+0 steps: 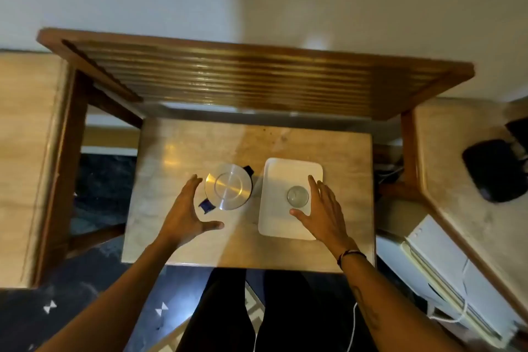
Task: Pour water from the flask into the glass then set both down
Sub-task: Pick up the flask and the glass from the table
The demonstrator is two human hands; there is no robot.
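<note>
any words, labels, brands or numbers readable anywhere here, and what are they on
None can be read in this view.
Round steel flask with blue handle: seen from above, plain lid, no visible lettering.
Small clear glass on the white rectangular tray: no marking visible.
Dark object on the side counter: too blurred to tell.
White device with cable on the floor: nothing legible.

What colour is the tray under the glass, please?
White, plain; the tray shows clearly in the head view.
</note>
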